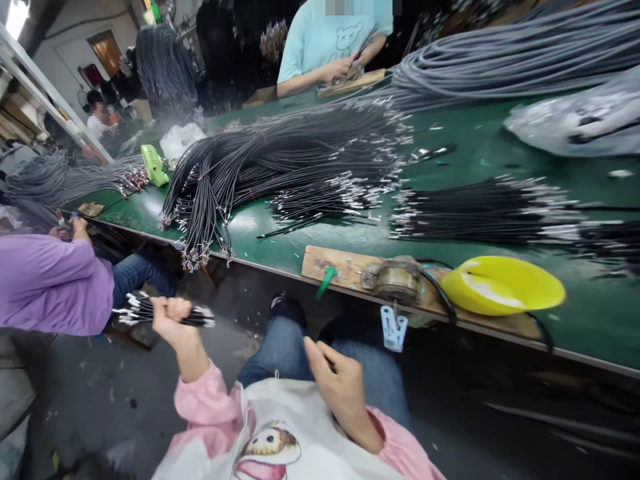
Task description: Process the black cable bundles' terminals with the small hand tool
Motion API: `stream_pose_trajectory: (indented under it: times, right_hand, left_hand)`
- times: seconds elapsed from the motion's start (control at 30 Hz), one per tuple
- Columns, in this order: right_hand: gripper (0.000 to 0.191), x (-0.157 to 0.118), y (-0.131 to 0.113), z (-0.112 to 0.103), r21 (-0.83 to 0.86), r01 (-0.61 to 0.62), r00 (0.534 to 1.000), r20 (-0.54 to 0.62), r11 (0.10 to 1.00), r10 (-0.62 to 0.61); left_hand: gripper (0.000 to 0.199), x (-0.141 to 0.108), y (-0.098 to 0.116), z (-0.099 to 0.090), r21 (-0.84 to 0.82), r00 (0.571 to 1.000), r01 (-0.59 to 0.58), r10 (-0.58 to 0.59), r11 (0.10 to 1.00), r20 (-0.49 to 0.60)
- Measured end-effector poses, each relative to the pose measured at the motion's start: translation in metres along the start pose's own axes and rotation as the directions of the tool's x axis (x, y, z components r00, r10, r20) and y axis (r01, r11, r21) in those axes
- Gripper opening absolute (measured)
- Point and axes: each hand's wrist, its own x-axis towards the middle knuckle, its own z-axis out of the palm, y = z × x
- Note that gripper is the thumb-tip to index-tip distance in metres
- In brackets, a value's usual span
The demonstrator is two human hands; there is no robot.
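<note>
My left hand (173, 321) is closed around a bundle of short black cables (201, 316), held out over the floor at the left. Pale stripped ends stick out on both sides of the fist. Above my lap, my right hand (340, 380) is closed, thumb pointing up. A dark bit shows between its curled fingers, but what it is I cannot make out. In front of it, a wooden board (345, 267) at the table edge carries a small round metal device (397, 279), a green strip (327, 283) and a yellow scoop-shaped dish (505, 287). A light blue clip (394, 329) hangs below.
On the green table (280, 250) lie long grey cables (240, 160), a pile of short black cables (475, 210) and a plastic bag (580, 120). A green fan (154, 165) stands left. One co-worker (330, 47) works across the table, another in purple (55, 280) sits left.
</note>
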Motion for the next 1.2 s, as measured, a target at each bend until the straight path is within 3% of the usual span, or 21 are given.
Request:
stream_pose_trajectory:
  times: [0.03,0.1,0.13,0.2,0.27,0.37,0.5,0.57,0.67,0.77,0.83,0.9,0.97,1.0,1.03,1.1,1.17,1.2]
  right_hand:
    - [0.057,-0.002,0.004,-0.003,0.111,-0.182,0.983,0.025,0.977,0.18]
    - [0.063,-0.005,0.008,-0.003,0.278,-0.506,0.863,0.161,0.817,0.48]
    - [0.065,-0.005,0.008,0.0,0.316,-0.603,0.797,0.241,0.732,0.553]
    - [0.064,-0.003,0.002,0.007,0.342,-0.686,0.726,0.372,0.642,0.578]
    - [0.064,0.001,-0.009,0.013,0.356,-0.695,0.71,0.472,0.624,0.522]
    - [0.064,0.009,-0.023,0.016,0.357,-0.644,0.734,0.537,0.676,0.416]
    - [0.066,0.016,-0.024,0.017,0.285,-0.487,0.818,0.479,0.825,0.318]
    - [0.067,0.018,-0.021,0.016,0.19,-0.349,0.877,0.413,0.918,0.248]
    - [0.064,0.02,-0.017,0.014,0.009,-0.033,0.942,0.333,0.999,0.029]
    - [0.054,0.02,-0.018,0.013,-0.115,0.276,0.93,0.282,0.954,-0.235]
    - [0.048,0.017,-0.017,0.012,-0.077,0.354,0.905,0.278,0.932,-0.321]
    - [0.047,0.012,-0.015,0.012,0.061,0.308,0.896,0.317,0.95,-0.311]
    - [0.048,0.005,-0.011,0.009,0.211,0.175,0.91,0.338,0.962,-0.24]
    - [0.05,0.003,-0.01,0.007,0.274,0.098,0.932,0.312,0.957,-0.184]
    - [0.051,0.001,-0.01,0.005,0.326,0.019,0.956,0.27,0.945,-0.112]
    - [0.054,0.001,-0.011,0.0,0.418,-0.145,0.974,0.219,0.897,0.056]
    - [0.055,0.005,-0.016,-0.003,0.489,-0.306,0.943,0.27,0.817,0.192]
    - [0.053,0.007,-0.018,-0.003,0.504,-0.381,0.914,0.333,0.775,0.233]
  left_hand:
    - [0.051,0.007,0.008,-0.002,-0.035,0.999,-0.045,0.044,0.998,-0.02]
    - [0.047,0.009,0.014,-0.001,-0.101,0.999,-0.045,0.046,0.994,0.012]
    - [0.043,0.005,0.012,0.001,-0.141,0.998,-0.002,0.011,0.99,0.066]
    - [0.036,-0.007,0.001,0.009,-0.197,0.987,0.096,-0.068,0.976,0.143]
    - [0.033,-0.019,-0.013,0.017,-0.237,0.976,0.173,-0.133,0.956,0.173]
    - [0.03,-0.029,-0.024,0.024,-0.284,0.961,0.256,-0.21,0.924,0.182]
    - [0.027,-0.035,-0.024,0.031,-0.34,0.922,0.381,-0.379,0.86,0.075]
    - [0.026,-0.039,-0.025,0.035,-0.371,0.895,0.413,-0.447,0.832,-0.007]
    - [0.025,-0.047,-0.029,0.04,-0.363,0.875,0.426,-0.479,0.829,-0.068]
    - [0.024,-0.053,-0.036,0.042,-0.346,0.863,0.452,-0.501,0.822,-0.063]
    - [0.024,-0.052,-0.039,0.042,-0.398,0.83,0.507,-0.557,0.764,-0.012]
    - [0.027,-0.047,-0.039,0.039,-0.491,0.744,0.605,-0.665,0.627,0.067]
    - [0.03,-0.036,-0.037,0.035,-0.584,0.641,0.666,-0.757,0.465,0.129]
    - [0.031,-0.03,-0.036,0.033,-0.624,0.63,0.654,-0.764,0.427,0.138]
    - [0.032,-0.024,-0.034,0.031,-0.658,0.654,0.619,-0.745,0.428,0.131]
    - [0.031,-0.017,-0.03,0.029,-0.685,0.754,0.521,-0.65,0.509,0.091]
    - [0.028,-0.016,-0.027,0.03,-0.659,0.828,0.462,-0.555,0.593,0.08]
    - [0.027,-0.018,-0.026,0.031,-0.638,0.838,0.466,-0.537,0.613,0.096]
